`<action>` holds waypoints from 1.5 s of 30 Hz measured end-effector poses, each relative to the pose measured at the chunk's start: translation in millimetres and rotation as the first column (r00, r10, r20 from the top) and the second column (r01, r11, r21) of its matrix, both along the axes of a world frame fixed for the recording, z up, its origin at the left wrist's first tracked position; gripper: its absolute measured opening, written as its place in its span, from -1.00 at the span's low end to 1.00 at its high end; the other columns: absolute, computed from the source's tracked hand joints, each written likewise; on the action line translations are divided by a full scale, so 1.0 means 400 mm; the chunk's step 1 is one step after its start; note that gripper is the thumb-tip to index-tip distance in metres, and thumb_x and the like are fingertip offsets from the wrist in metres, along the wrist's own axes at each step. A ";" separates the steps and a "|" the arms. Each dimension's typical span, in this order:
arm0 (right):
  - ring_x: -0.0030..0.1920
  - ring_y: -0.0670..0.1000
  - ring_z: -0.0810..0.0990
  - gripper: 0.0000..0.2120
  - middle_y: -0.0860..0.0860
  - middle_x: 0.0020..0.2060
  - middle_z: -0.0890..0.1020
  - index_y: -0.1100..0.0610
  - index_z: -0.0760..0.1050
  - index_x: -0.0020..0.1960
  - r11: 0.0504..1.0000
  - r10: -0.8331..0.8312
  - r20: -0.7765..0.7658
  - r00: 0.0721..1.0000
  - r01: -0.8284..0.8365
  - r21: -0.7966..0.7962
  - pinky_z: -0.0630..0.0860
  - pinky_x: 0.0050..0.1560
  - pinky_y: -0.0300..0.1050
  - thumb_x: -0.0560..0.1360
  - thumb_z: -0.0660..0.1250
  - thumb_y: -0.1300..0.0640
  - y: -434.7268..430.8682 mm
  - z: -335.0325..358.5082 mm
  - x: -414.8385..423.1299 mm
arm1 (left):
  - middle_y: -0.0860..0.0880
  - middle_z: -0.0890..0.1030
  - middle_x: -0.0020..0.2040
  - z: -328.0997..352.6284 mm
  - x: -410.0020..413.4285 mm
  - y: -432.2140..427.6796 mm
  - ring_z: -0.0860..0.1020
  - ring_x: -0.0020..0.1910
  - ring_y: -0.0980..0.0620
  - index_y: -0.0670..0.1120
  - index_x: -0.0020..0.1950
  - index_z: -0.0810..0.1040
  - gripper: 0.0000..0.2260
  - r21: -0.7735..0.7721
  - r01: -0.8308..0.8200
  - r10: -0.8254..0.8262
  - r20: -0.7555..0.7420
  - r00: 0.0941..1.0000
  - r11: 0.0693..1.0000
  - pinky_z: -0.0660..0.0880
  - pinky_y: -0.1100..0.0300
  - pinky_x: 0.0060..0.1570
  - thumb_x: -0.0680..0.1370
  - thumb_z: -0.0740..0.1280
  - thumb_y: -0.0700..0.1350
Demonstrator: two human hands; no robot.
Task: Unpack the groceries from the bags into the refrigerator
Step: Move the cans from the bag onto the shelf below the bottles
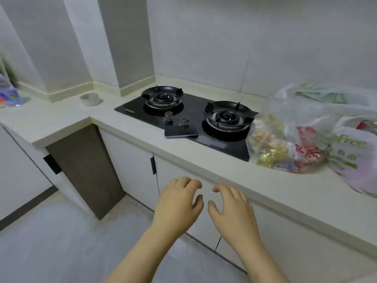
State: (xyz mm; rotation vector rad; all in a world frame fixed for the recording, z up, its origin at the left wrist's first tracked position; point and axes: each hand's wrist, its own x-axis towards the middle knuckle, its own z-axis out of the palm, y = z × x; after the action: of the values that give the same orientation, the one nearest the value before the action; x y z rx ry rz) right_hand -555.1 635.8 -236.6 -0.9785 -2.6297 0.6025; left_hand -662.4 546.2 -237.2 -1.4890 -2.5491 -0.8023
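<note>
The pale countertop point(126, 127) carries a hob point(189, 111), tape roll point(89, 99), and grocery bags point(302, 139).

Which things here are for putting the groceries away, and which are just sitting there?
For the job:
clear bag of groceries
white bag with green print
left hand and right hand, both empty

Just lying about:
phone, on the stove's front edge
roll of tape
gas stove
</note>
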 end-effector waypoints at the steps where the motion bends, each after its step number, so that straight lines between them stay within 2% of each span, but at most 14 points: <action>1: 0.29 -0.11 0.30 -0.69 -0.21 0.25 0.39 -0.10 0.30 0.28 0.999 -0.034 0.005 0.999 0.034 -0.004 0.22 0.27 -0.19 0.55 0.15 -0.05 0.019 0.001 -0.006 | 0.09 0.49 0.21 -0.001 -0.013 0.029 0.43 0.18 0.07 0.01 0.27 0.47 -0.71 -0.002 0.037 -0.037 0.008 0.999 0.999 0.35 0.24 0.11 0.58 0.18 0.01; 8: 0.29 -0.08 0.30 -0.68 -0.18 0.28 0.39 -0.07 0.31 0.30 0.969 -0.249 0.007 0.969 0.249 -0.004 0.21 0.24 -0.21 0.55 0.16 0.00 0.143 0.003 -0.007 | 0.08 0.50 0.20 -0.007 -0.072 0.223 0.43 0.16 0.05 0.02 0.26 0.47 -0.72 -0.026 0.228 -0.228 0.010 0.974 0.973 0.38 0.23 0.05 0.58 0.18 0.00; 13: 0.31 -0.08 0.29 -0.68 -0.16 0.29 0.39 -0.07 0.32 0.30 0.937 -0.349 -0.011 0.937 0.349 0.003 0.21 0.25 -0.19 0.55 0.17 -0.01 0.219 -0.004 0.015 | 0.08 0.47 0.24 -0.009 -0.068 0.335 0.39 0.20 0.06 0.02 0.28 0.44 -0.71 -0.045 0.319 -0.318 0.023 0.948 0.947 0.34 0.23 0.13 0.59 0.16 0.00; 17: 0.30 -0.05 0.32 -0.67 -0.14 0.27 0.41 -0.06 0.33 0.29 0.916 -0.401 -0.012 0.916 0.401 0.003 0.23 0.25 -0.18 0.54 0.18 -0.01 0.280 -0.014 0.044 | 0.07 0.49 0.21 -0.019 -0.044 0.407 0.42 0.19 0.04 0.00 0.26 0.48 -0.71 -0.036 0.360 -0.360 0.019 0.933 0.932 0.37 0.22 0.09 0.57 0.19 0.00; 22: 0.25 0.01 0.38 -0.69 -0.09 0.20 0.48 -0.01 0.40 0.24 0.896 -0.440 -0.064 0.895 0.443 0.036 0.26 0.21 -0.13 0.50 0.24 0.05 0.422 -0.016 0.104 | -0.01 0.60 0.01 -0.017 0.021 0.559 0.53 -0.04 -0.08 -0.07 0.07 0.59 -0.70 0.018 0.394 -0.394 0.003 0.919 0.919 0.48 0.11 -0.14 0.45 0.20 0.00; 26: 0.03 0.15 0.53 -0.77 0.00 -0.04 0.60 0.05 0.53 0.02 0.865 -0.468 -0.195 0.862 0.492 0.100 0.42 0.01 0.03 0.37 0.33 0.08 0.547 -0.006 0.160 | 0.00 0.61 -0.13 0.009 0.081 0.683 0.57 -0.16 -0.09 -0.07 -0.07 0.61 -0.68 0.075 0.415 -0.413 -0.035 0.910 0.907 0.54 0.08 -0.30 0.40 0.13 0.02; 29: 0.04 0.16 0.51 -0.78 0.03 -0.05 0.60 0.09 0.53 0.02 0.853 -0.488 -0.229 0.842 0.516 0.078 0.45 0.05 0.08 0.38 0.38 0.13 0.637 0.008 0.215 | -0.02 0.59 -0.02 0.027 0.133 0.771 0.54 -0.04 -0.09 -0.08 0.02 0.60 -0.69 0.072 0.419 -0.419 -0.014 0.908 0.905 0.49 0.11 -0.16 0.44 0.15 0.00; 31: 0.05 0.16 0.51 -0.79 0.04 -0.05 0.60 0.11 0.53 0.01 0.844 -0.489 -0.264 0.831 0.527 0.096 0.44 0.07 0.06 0.38 0.39 0.16 0.688 0.015 0.249 | -0.05 0.59 -0.02 0.037 0.169 0.822 0.53 -0.02 -0.13 -0.10 0.01 0.60 -0.58 0.076 0.433 -0.434 -0.005 0.901 0.898 0.49 0.05 -0.09 0.43 0.06 0.08; 33: 0.01 0.20 0.54 -0.81 0.08 -0.08 0.62 0.14 0.55 -0.01 0.819 -0.491 -0.328 0.807 0.556 0.144 0.45 0.04 0.07 0.38 0.38 0.17 0.735 0.018 0.279 | -0.07 0.60 -0.04 0.044 0.202 0.868 0.53 -0.04 -0.15 -0.10 0.00 0.59 -0.52 0.085 0.450 -0.452 0.001 0.892 0.889 0.51 0.02 -0.09 0.39 0.00 0.12; 36: -0.08 0.21 0.55 -0.85 0.13 -0.15 0.61 0.18 0.56 -0.06 0.761 -0.508 -0.451 0.734 0.628 0.165 0.49 -0.05 0.07 0.38 0.37 0.21 0.788 0.027 0.320 | -0.06 0.60 -0.06 0.050 0.243 0.926 0.54 -0.06 -0.15 -0.09 -0.01 0.59 -0.64 0.104 0.475 -0.477 -0.009 0.879 0.874 0.48 0.09 -0.13 0.44 0.10 0.05; 38: -0.09 0.15 0.49 -0.81 0.13 -0.18 0.57 0.17 0.56 -0.07 0.670 -0.508 -0.540 0.672 0.701 0.242 0.47 -0.10 0.02 0.38 0.26 0.13 0.813 0.038 0.344 | -0.06 0.60 -0.03 0.054 0.265 0.962 0.55 -0.05 -0.13 -0.09 0.02 0.59 -0.75 0.118 0.479 -0.479 -0.031 0.877 0.870 0.42 0.15 -0.14 0.46 0.21 -0.04; 40: -0.04 0.10 0.41 -0.71 0.13 -0.12 0.57 0.15 0.56 -0.04 0.586 -0.502 -0.580 0.642 0.746 0.318 0.39 -0.05 0.01 0.36 0.17 0.06 0.833 0.051 0.364 | -0.08 0.60 0.02 0.058 0.281 0.997 0.56 -0.01 -0.14 -0.08 0.06 0.57 -0.71 0.163 0.505 -0.501 -0.071 0.863 0.848 0.49 0.12 -0.11 0.43 0.19 -0.05; 42: 0.10 0.12 0.43 -0.64 0.12 0.05 0.56 0.10 0.53 0.05 0.566 -0.522 -0.537 0.662 0.740 0.362 0.39 0.06 0.05 0.34 0.15 0.02 0.857 0.054 0.384 | -0.12 0.55 0.14 0.057 0.298 1.033 0.52 0.15 -0.18 -0.04 0.15 0.46 -0.65 0.184 0.554 -0.543 -0.109 0.832 0.812 0.53 0.00 0.00 0.39 0.15 -0.04; 45: 0.24 0.22 0.45 -0.55 0.13 0.23 0.51 0.05 0.46 0.19 0.587 -0.579 -0.396 0.712 0.702 0.403 0.42 0.15 0.15 0.35 0.14 -0.05 0.892 0.027 0.415 | -0.14 0.40 0.36 0.041 0.326 1.079 0.32 0.39 -0.23 0.04 0.30 0.29 -0.53 0.098 0.603 -0.584 -0.169 0.794 0.792 0.37 -0.09 0.21 0.39 0.14 0.00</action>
State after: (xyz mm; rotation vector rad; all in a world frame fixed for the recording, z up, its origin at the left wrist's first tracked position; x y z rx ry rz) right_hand -389.3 992.6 -225.6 -1.4424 -1.8350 -0.1931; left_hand -532.2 977.8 -220.7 -2.2422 -1.8659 -0.8847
